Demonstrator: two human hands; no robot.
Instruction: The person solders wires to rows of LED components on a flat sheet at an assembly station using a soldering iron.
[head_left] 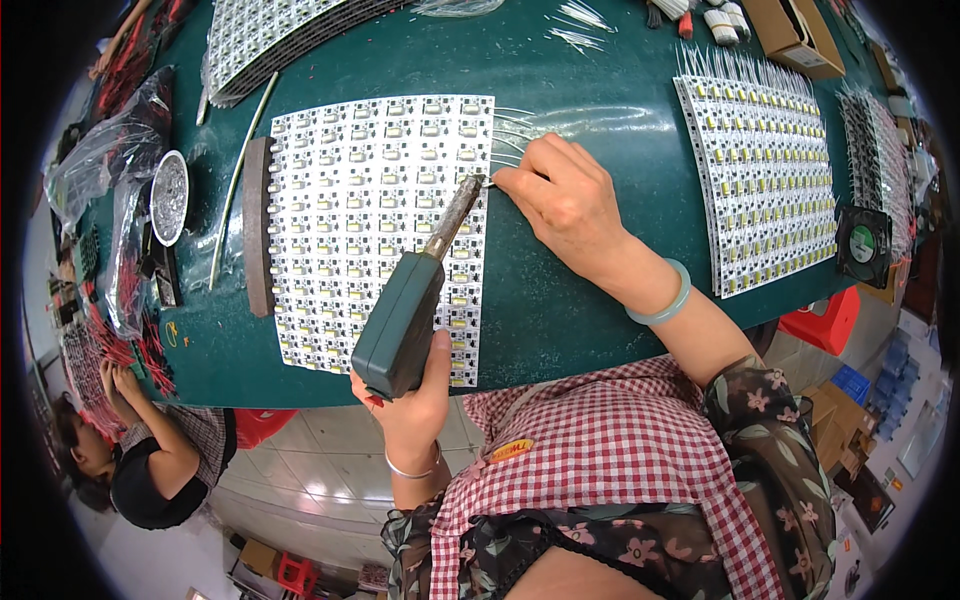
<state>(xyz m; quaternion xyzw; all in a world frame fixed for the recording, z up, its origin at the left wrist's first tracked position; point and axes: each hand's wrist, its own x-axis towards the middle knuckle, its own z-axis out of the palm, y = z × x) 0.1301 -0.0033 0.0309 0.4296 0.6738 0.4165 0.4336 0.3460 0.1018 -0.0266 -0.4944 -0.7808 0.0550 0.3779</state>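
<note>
A white LED circuit board panel [336,235], with rows of small yellowish components, lies flat on the green table. My left hand [412,412] grips a green soldering gun [398,325] from below, at the panel's near edge. The gun's long metal tip slants over the board and reaches its right edge. There, my right hand [568,205] pinches a thin white wire [490,183], its end close to the tip. Above that hand, several white wires [512,137] stick out from the same edge. Whether the tip touches the board I cannot tell.
A dark bar [259,228] borders the panel's left side. Farther left are a round silvery dish [170,198], a thin rod [240,180] and plastic bags. Right stand wired panels [765,180], a black fan [863,245] and a cardboard box [795,38]. Another person [165,460] works at lower left.
</note>
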